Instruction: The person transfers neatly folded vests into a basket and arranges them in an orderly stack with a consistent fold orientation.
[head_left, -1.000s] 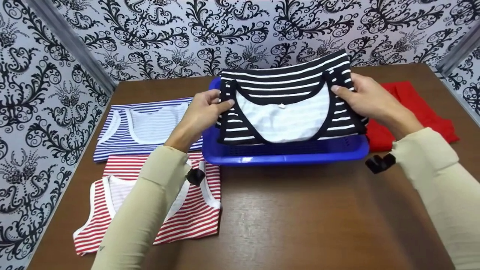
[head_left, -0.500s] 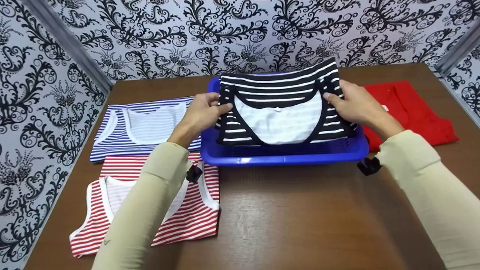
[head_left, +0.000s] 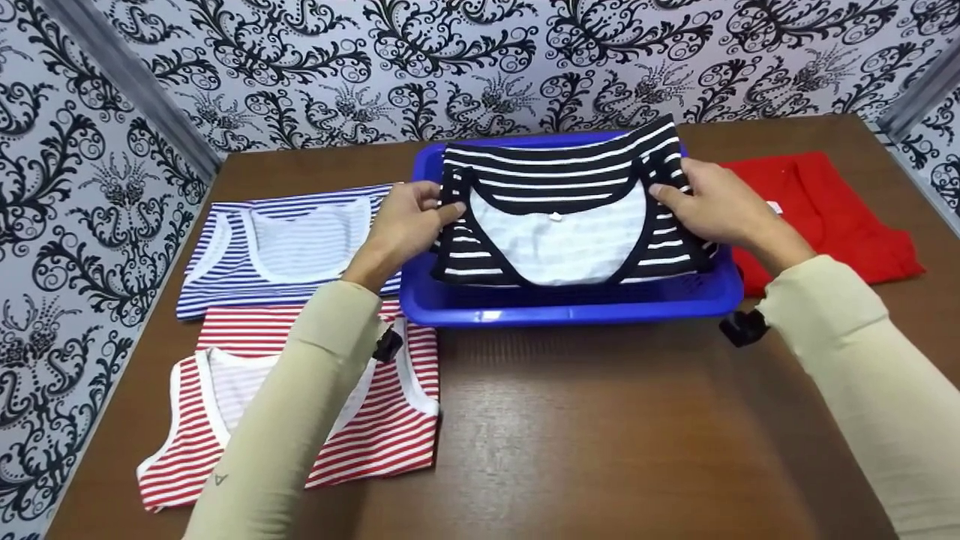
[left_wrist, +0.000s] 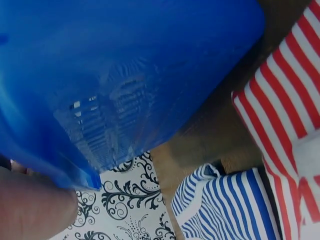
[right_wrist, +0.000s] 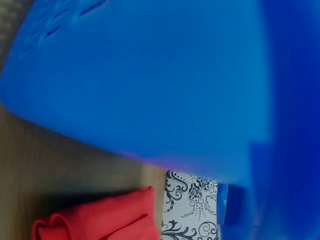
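A folded black-and-white striped tank top point(head_left: 566, 244) with a pale inside and a small white tag lies over the blue plastic basket point(head_left: 517, 315), its far right corner raised. My left hand point(head_left: 405, 225) pinches its left edge between thumb and fingers. On the opposite edge my right hand point(head_left: 716, 202) grips it, thumb on top and the other fingers hidden behind the cloth. In the left wrist view the basket's slotted side point(left_wrist: 165, 75) fills the upper left, beside a blurred part of the left hand point(left_wrist: 35, 207). The right wrist view is mostly basket wall point(right_wrist: 165, 85).
Left of the basket lies a folded blue-striped tank top point(head_left: 300, 247). A red-striped one point(head_left: 382, 435) is nearer, partly under the left sleeve. Folded red clothing point(head_left: 832, 217) lies right of the basket. Patterned walls point(head_left: 495, 67) border the brown table point(head_left: 585, 420).
The striped tank top has come down and slightly left into the basket, its right side most. My right hand has moved left with it, while the left hand has hardly moved.
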